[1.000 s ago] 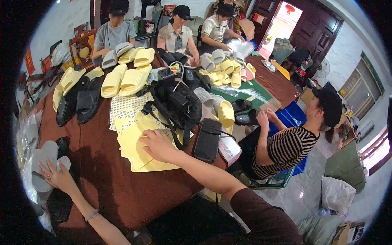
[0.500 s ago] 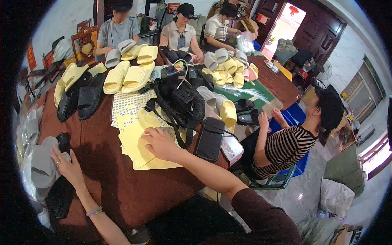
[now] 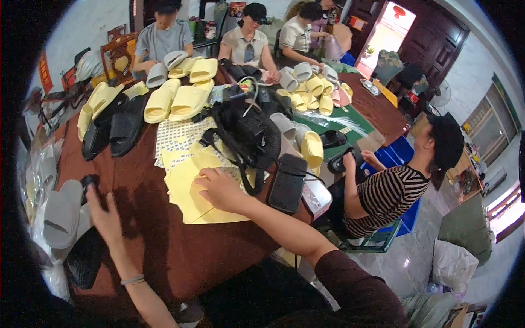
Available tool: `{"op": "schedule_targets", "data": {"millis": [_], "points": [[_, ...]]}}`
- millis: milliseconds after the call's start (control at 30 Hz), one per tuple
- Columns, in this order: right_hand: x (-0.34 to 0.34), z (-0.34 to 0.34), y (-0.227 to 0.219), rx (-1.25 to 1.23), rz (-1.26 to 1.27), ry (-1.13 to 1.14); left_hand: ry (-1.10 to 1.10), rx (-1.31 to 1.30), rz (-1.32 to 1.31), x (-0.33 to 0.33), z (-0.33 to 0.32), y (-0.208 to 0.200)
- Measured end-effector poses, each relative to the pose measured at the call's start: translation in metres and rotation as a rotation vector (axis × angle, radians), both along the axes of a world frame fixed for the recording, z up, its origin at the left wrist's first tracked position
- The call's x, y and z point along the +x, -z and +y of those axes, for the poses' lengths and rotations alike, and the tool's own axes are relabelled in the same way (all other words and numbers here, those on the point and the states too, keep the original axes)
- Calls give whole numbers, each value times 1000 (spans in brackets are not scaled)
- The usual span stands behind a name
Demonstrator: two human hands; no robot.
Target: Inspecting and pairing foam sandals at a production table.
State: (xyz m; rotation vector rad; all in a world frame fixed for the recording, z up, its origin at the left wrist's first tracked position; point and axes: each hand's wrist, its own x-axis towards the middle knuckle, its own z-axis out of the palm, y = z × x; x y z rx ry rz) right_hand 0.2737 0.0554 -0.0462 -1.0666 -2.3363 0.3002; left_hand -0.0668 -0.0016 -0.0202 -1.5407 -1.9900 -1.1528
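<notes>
At the left end of the table, my left hand (image 3: 107,220) is raised beside a grey slipper (image 3: 61,216), fingers stretched apart and holding nothing. Its fingertips are near the toe of a black slipper (image 3: 90,181); whether they touch it I cannot tell. Another black slipper (image 3: 85,262) lies under the grey one, below my wrist. My right hand (image 3: 221,190) rests on a stack of yellow sheets (image 3: 188,205) with fingers spread and slightly bent. A white sheet of small printed labels (image 3: 169,136) lies just beyond the yellow stack.
A black bag with straps (image 3: 251,131), a dark phone-shaped case (image 3: 287,183) and a white box (image 3: 317,197) sit right of my right hand. Yellow slippers (image 3: 188,101) and black slippers (image 3: 128,126) stand farther back. A person in stripes (image 3: 383,197) and several others work around the table (image 3: 153,257).
My left hand has lifted off the grey slipper and moved right, toward the black slipper's toe. My right hand stays on the yellow sheets. The striped-shirt person now handles a black slipper.
</notes>
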Motion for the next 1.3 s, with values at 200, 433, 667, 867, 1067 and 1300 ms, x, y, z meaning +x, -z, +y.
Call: {"op": "schedule_targets", "data": {"millis": [200,433,667,867,1067,1300], "points": [[12,11,-11,-74,90,71,407,-97,66,85,8,-11],[13,10,-25,2,310,115,589,-279,97,100,-4,-4],[13,10,-13,40,189,116,821,-501,192,132,-16,-3],[18,11,1,78,-14,310,1011,-578,275,143,-22,-7],[22,10,1,46,-188,401,950,-524,313,144,-16,-1],[12,12,-3,165,59,342,929,-624,298,156,-12,-1]]}}
